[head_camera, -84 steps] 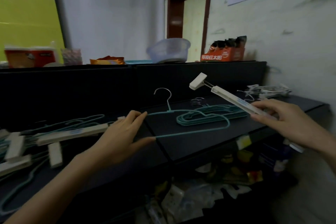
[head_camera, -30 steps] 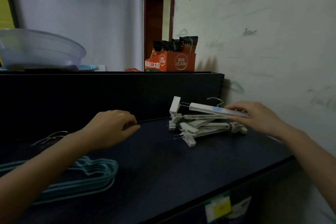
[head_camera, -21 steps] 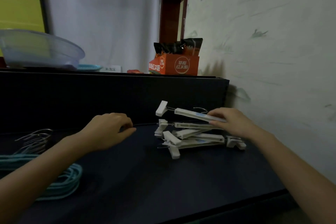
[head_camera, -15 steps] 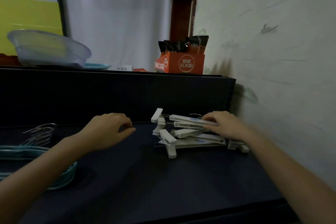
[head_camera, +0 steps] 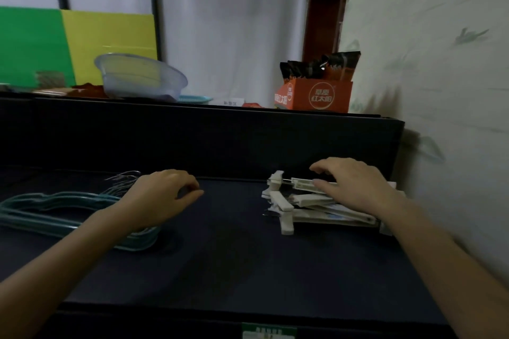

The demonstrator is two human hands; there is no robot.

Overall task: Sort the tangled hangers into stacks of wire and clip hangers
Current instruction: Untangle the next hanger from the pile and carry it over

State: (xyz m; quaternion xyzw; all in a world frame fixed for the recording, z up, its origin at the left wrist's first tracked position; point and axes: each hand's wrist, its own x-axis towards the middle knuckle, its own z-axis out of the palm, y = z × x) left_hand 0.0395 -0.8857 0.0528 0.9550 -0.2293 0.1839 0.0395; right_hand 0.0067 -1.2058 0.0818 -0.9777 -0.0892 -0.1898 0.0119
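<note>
A stack of white clip hangers (head_camera: 303, 203) lies on the dark shelf (head_camera: 234, 256) against the right wall. My right hand (head_camera: 349, 184) rests flat on top of that stack, fingers spread over the uppermost clip hanger (head_camera: 300, 183). To the left lies a stack of teal wire hangers (head_camera: 55, 212) with their metal hooks pointing back. My left hand (head_camera: 162, 195) hovers over the right end of the wire stack, fingers loosely curled and holding nothing.
A raised black ledge (head_camera: 192, 132) runs behind the shelf and carries a clear plastic basin (head_camera: 140, 77), an orange snack box (head_camera: 314, 93) and green and yellow boards (head_camera: 68, 44). The wall (head_camera: 440, 91) closes the right side. The shelf's front edge is near the bottom.
My right hand has lowered the white clip hanger onto the clip stack and now lies flat on it. The view has swung left, bringing more of the wire stack in. My left hand stays loosely curled.
</note>
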